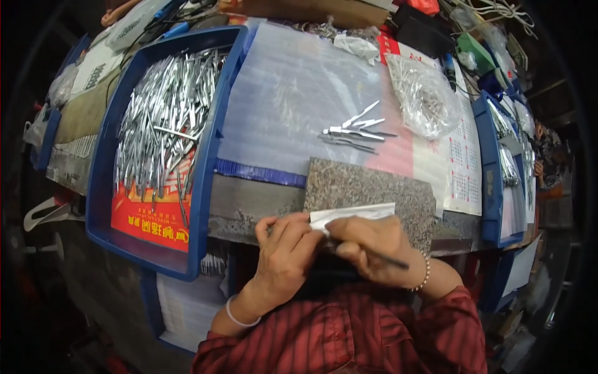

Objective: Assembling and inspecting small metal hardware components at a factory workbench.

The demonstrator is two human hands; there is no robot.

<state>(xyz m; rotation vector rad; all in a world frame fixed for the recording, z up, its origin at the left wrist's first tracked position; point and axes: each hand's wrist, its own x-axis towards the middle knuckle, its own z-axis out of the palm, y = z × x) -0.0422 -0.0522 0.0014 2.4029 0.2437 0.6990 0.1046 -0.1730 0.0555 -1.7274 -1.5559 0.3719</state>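
Observation:
In front of me a speckled stone slab lies on the bench, with a folded white strip of paper or cloth near its front edge. My left hand is closed at the strip's left end, its fingertips pressed together; what they pinch is hidden. Beside it, fingers curled, my right hand grips a thin dark rod whose rear end sticks out below the palm. The rod's front end is hidden by the fingers. Beyond the slab several slim silvery metal pieces lie loosely fanned out.
A blue tray heaped with silvery metal strips stands at left. Translucent sheeting covers the bench beyond the slab. A clear plastic bag of small parts sits far right, near another blue tray. A person's hand shows far left.

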